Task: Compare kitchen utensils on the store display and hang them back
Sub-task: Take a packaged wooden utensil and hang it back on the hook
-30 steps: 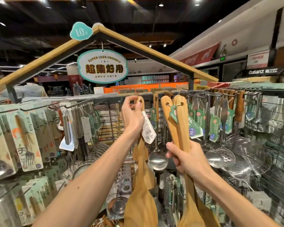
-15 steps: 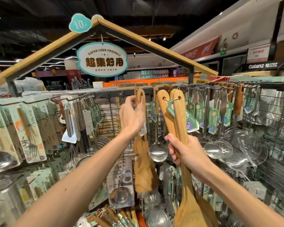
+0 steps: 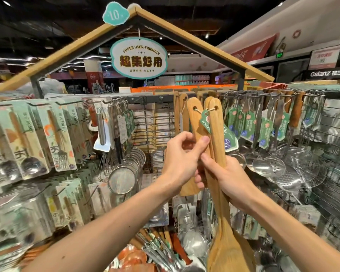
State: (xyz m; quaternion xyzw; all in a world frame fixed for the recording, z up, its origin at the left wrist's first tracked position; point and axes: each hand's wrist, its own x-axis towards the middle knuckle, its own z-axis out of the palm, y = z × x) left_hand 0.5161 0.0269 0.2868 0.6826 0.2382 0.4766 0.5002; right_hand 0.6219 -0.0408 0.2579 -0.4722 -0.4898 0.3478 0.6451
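My right hand (image 3: 231,178) grips a bundle of wooden spatulas (image 3: 217,132) by their handles, blades down, in front of the display. A green price tag (image 3: 206,122) hangs from strings through their handle holes. My left hand (image 3: 182,160) pinches the handle of the leftmost wooden spatula (image 3: 193,119) in that bundle, thumb across it just above my right hand. Another wooden spatula (image 3: 182,112) hangs on a hook of the wire rack (image 3: 153,122) behind my hands.
Steel ladles and skimmers (image 3: 263,165) with green tags hang to the right. Strainers (image 3: 124,177) and whisks hang to the left, with carded spoons and forks (image 3: 55,138) beyond. A bin of loose utensils (image 3: 159,250) sits below. A wooden roof frame (image 3: 175,30) tops the display.
My left hand let go of the spatula it had hung on the hook, came down and right, and now pinches a handle in the right hand's bundle. The view shifted left.
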